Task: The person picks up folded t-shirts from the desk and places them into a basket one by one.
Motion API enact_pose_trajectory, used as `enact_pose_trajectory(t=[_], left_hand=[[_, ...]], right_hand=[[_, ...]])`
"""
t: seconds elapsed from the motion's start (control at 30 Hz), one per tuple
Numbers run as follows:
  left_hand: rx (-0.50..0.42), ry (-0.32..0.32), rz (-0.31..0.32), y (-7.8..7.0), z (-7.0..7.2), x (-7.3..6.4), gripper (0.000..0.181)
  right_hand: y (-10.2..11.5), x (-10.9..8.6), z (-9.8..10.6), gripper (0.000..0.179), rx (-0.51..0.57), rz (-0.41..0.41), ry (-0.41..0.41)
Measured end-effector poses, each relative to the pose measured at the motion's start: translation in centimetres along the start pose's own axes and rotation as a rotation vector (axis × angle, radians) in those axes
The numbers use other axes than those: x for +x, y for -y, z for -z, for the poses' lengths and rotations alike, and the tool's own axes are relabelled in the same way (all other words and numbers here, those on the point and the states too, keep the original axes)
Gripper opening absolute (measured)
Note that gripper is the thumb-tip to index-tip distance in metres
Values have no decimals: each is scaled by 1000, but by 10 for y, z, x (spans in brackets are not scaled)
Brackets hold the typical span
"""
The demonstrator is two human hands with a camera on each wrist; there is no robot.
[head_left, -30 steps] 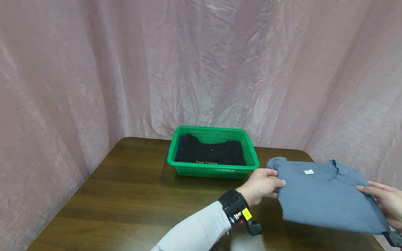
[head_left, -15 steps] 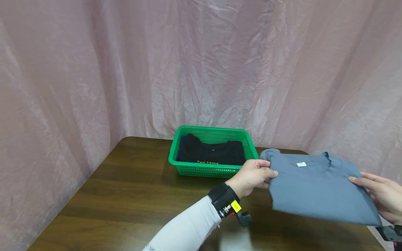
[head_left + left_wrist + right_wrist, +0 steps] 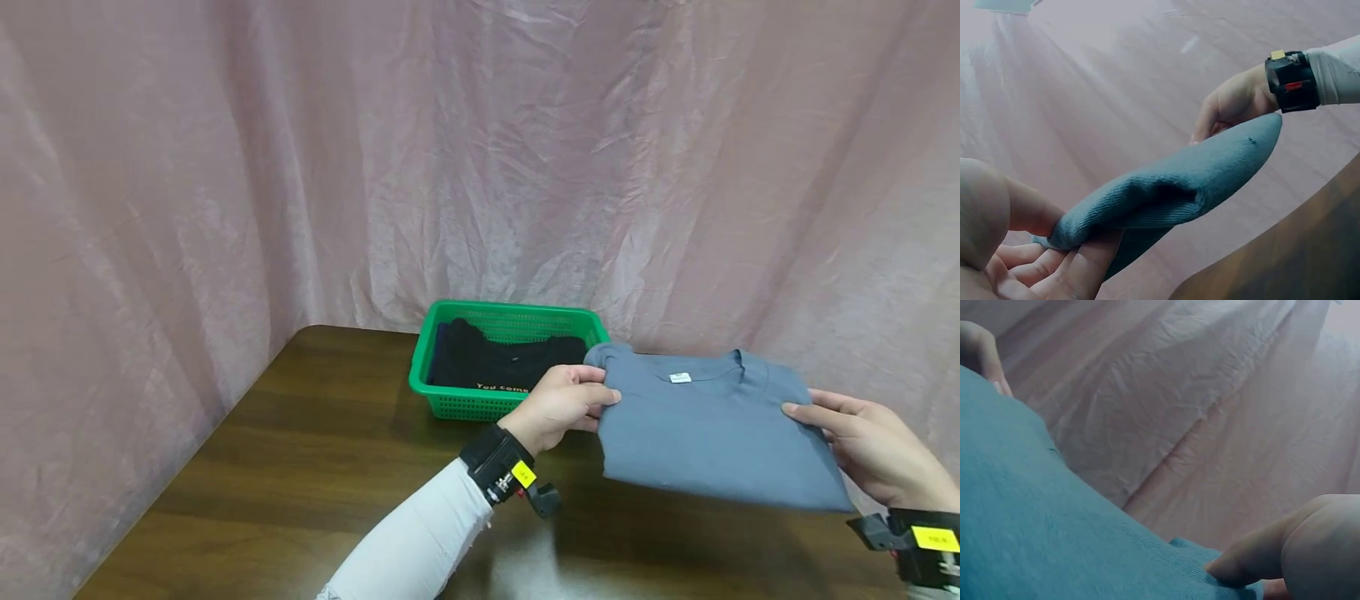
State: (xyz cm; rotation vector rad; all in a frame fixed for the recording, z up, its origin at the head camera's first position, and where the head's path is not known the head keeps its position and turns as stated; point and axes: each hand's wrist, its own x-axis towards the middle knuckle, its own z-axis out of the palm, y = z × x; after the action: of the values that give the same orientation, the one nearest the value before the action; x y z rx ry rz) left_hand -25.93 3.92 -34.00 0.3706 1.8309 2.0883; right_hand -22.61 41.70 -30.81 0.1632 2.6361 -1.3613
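A folded blue-grey T-shirt (image 3: 712, 433) with a white neck label hangs above the right part of the table, held level between both hands. My left hand (image 3: 564, 402) pinches its left edge, thumb on top and fingers beneath; the left wrist view shows the folded cloth (image 3: 1166, 187) between them. At the opposite edge my right hand (image 3: 873, 437) pinches the shirt, its thumb on the upper face. In the right wrist view that thumb presses the cloth (image 3: 1085, 519). Behind the left hand stands a green plastic basket (image 3: 465, 407), its right front corner hidden by hand and shirt.
Inside the basket lies a folded black T-shirt (image 3: 487, 358) with printed lettering, with something dark blue at its left. A brown wooden table (image 3: 300, 467) bears the basket. A pink curtain (image 3: 450, 167) hangs behind the table's back edge.
Both hands have carried the blue-grey T-shirt left and slightly up, towards the basket. It now covers the basket's right front corner. More of the right hand and its wrist strap has come into view.
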Motion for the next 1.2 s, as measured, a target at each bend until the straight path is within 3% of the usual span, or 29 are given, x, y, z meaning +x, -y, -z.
enact_pose_trajectory(t=[0.13, 0.43, 0.73, 0.87, 1.2], left_hand=[[8, -5, 1, -2, 16, -2, 38], [10, -58, 36, -1, 49, -7, 57], [20, -97, 44, 6, 86, -15, 54], [54, -130, 48, 5, 99, -21, 60], [83, -213, 62, 2, 130, -26, 55]], right_hand=[[10, 4, -9, 97, -4, 31, 6], [24, 14, -32, 90, 42, 108, 65], [37, 25, -66, 82, 43, 159, 93], [43, 30, -81, 77, 60, 176, 90], [63, 49, -117, 66, 3, 214, 73]])
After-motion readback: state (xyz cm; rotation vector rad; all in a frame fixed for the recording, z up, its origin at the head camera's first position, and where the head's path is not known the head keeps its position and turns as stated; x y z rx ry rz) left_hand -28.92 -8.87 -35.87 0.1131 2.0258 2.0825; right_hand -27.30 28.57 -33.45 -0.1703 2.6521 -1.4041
